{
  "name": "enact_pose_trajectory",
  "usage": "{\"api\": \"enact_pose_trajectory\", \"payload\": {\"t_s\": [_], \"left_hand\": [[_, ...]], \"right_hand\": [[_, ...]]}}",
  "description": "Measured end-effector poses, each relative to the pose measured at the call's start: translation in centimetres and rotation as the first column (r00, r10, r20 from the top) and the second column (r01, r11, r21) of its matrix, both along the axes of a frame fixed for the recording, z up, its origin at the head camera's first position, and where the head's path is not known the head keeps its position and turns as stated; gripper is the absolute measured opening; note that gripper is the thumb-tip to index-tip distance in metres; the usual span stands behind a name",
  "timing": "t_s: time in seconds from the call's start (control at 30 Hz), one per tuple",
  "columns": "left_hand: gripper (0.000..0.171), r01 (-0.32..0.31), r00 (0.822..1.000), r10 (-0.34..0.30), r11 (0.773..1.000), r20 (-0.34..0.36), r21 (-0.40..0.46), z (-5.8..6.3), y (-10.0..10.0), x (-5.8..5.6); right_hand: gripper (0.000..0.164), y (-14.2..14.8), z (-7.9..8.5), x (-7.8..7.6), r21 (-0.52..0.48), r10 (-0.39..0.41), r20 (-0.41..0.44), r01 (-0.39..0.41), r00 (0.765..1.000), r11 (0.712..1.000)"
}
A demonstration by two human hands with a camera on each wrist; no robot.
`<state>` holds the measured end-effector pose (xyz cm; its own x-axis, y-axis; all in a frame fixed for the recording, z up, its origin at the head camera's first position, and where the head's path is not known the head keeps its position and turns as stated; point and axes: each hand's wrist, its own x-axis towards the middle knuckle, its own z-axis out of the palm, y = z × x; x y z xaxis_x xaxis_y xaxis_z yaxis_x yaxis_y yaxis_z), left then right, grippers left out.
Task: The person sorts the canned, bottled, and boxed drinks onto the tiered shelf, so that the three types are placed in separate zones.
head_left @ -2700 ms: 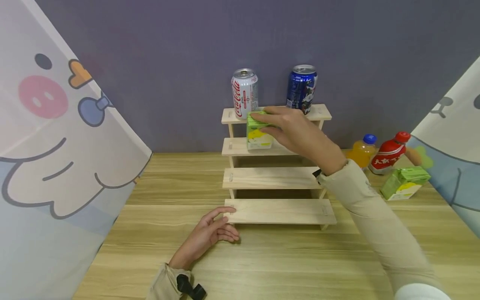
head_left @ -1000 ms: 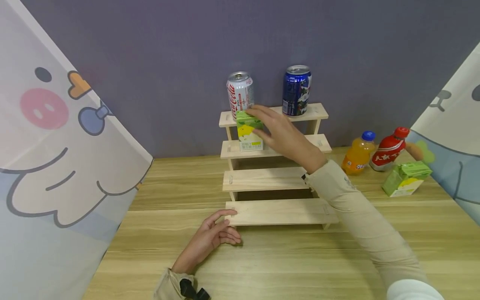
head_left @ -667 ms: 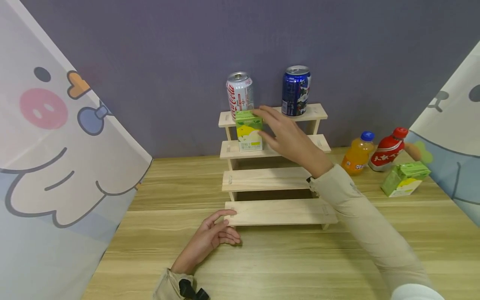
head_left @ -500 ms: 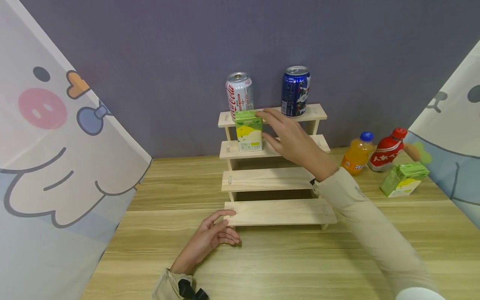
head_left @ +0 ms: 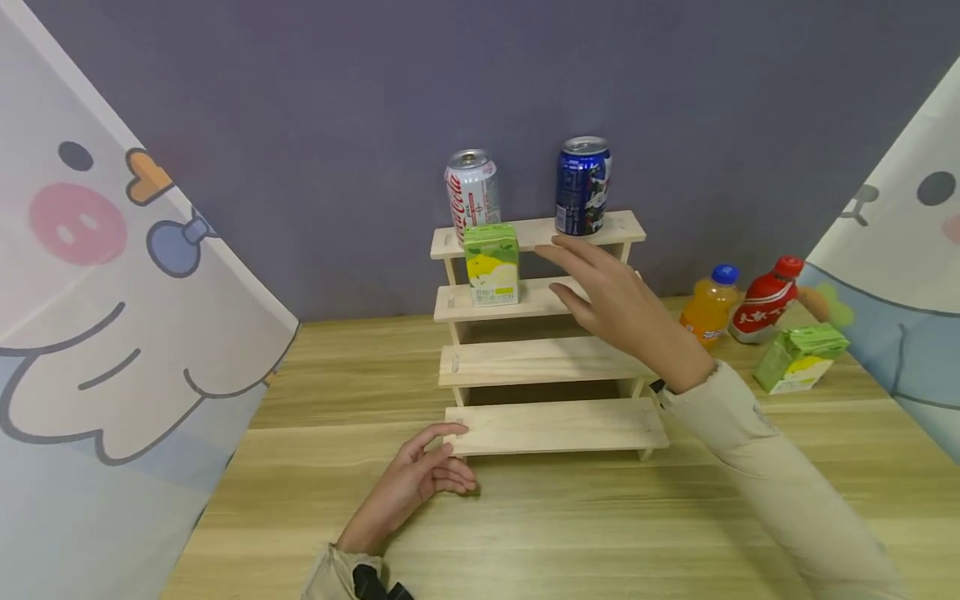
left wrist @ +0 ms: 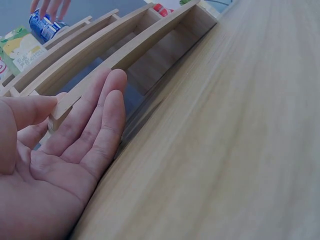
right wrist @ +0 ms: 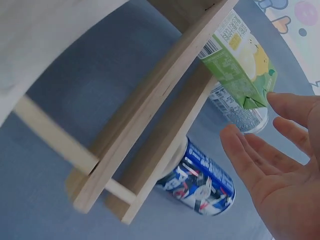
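Observation:
A four-step wooden display rack [head_left: 555, 427] stands on the table. My left hand [head_left: 408, 483] pinches the front left corner of its lowest step between thumb and index finger, the other fingers loosely bent below; the left wrist view shows the thumb [left wrist: 37, 107] against the board's end. A green juice carton [head_left: 492, 267] with yellow fruit print stands upright at the left of the second step from the top. My right hand [head_left: 626, 308] hovers to the carton's right, fingers spread, holding nothing. Behind are a white Coca-Cola can [head_left: 472, 196] and a blue Pepsi can [right wrist: 200, 185] on the top step.
To the rack's right on the table [head_left: 315, 517] stand an orange soda bottle [head_left: 711, 308] with a blue cap, a red-labelled bottle [head_left: 767, 300] and a second green juice carton [head_left: 801, 360]. A dark wall [head_left: 337, 167] rises behind; printed cartoon panels flank both sides.
My right hand set the juice carton at the left of the second step, let go of it and drew away to the right. The left hand stays at the lowest step's corner.

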<state>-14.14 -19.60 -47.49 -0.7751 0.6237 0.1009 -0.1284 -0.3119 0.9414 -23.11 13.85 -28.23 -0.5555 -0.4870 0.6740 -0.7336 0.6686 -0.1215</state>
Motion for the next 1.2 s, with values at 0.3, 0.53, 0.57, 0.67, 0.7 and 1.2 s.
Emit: {"api": "enact_pose_trajectory", "payload": {"t_s": [0.3,0.53,0.57,0.67,0.7,1.2], "left_hand": [[0.041,0.017,1.0,-0.017,1.0,0.018,-0.011,0.1,0.1,-0.1],[0.041,0.009,1.0,-0.008,0.999,0.022,-0.043,0.0,0.0,-0.1],[0.041,0.01,1.0,-0.009,0.999,0.023,-0.042,0.0,0.0,-0.1],[0.04,0.015,1.0,-0.015,0.999,0.017,-0.034,0.0,0.0,-0.1],[0.04,0.014,1.0,-0.013,0.999,0.019,-0.029,0.0,0.0,-0.1],[0.039,0.009,1.0,-0.008,1.0,0.014,-0.022,0.1,0.0,-0.2]], "right_hand": [[0.049,2.9,-1.2,2.2,0.013,-0.032,-0.045,0.032,0.998,0.999],[0.053,5.1,-2.5,3.7,0.001,-0.049,-0.075,0.049,0.996,0.999],[0.052,5.4,-2.7,3.9,0.003,-0.053,-0.073,0.053,0.996,0.999],[0.044,6.4,-3.2,4.5,0.009,-0.066,-0.056,0.067,0.996,0.998],[0.04,6.7,-3.3,4.7,0.01,-0.071,-0.053,0.072,0.996,0.997],[0.064,10.8,-5.3,5.9,0.01,-0.138,-0.088,0.139,0.987,0.99]]}}
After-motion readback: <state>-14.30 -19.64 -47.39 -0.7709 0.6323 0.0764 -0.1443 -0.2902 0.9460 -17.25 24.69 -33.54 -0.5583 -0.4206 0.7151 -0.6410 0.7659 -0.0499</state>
